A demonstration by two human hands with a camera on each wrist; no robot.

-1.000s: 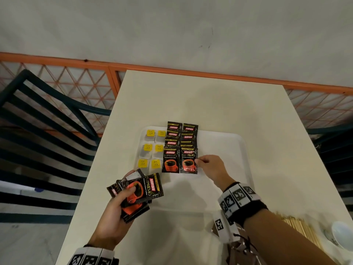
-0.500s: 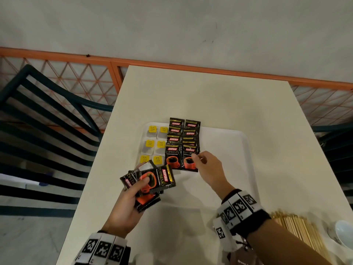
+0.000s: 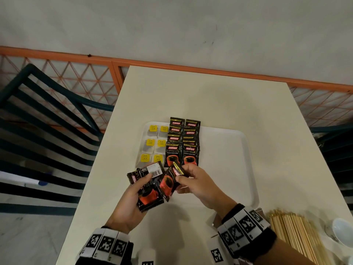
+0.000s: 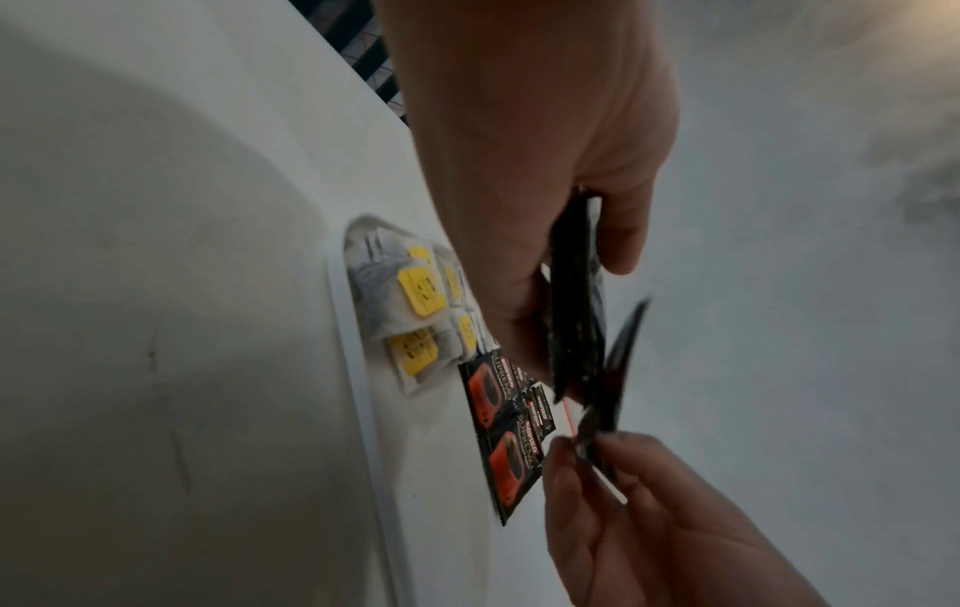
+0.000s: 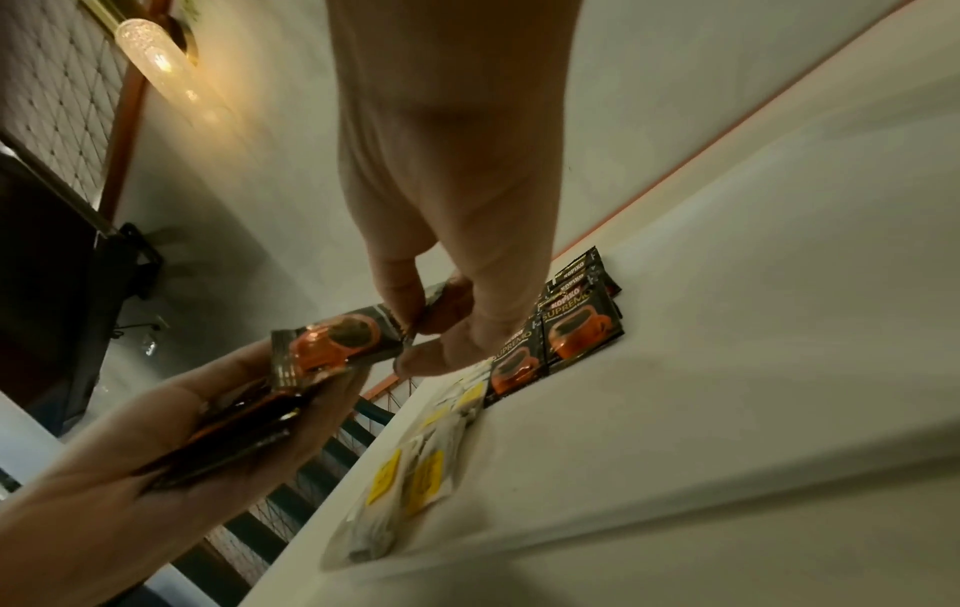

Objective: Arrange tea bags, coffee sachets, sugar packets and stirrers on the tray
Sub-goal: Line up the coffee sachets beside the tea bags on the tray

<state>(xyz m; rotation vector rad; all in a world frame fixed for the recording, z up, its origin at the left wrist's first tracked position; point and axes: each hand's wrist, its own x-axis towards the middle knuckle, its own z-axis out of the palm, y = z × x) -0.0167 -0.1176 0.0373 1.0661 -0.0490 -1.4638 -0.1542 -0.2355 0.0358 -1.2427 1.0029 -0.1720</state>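
Note:
A white tray (image 3: 246, 150) lies on the cream table. Tea bags with yellow tags (image 3: 152, 144) fill its left side, and black coffee sachets (image 3: 183, 142) lie beside them in two overlapping columns. My left hand (image 3: 133, 199) grips a fanned stack of coffee sachets (image 3: 147, 194) at the tray's near left corner. My right hand (image 3: 193, 180) pinches the top end of one sachet (image 3: 168, 182) that still touches the stack. In the right wrist view, thumb and finger pinch that sachet (image 5: 337, 341). In the left wrist view, the stack (image 4: 571, 312) shows edge-on.
A bundle of wooden stirrers (image 3: 294, 234) lies on the table at the near right, next to a white cup (image 3: 342, 232). A dark slatted chair (image 3: 47, 115) stands left of the table. An orange lattice railing (image 3: 95, 79) runs behind.
My right hand left the sachets laid on the tray and came back to the stack, where it now pinches one sachet. My left hand shifted right, toward the tray.

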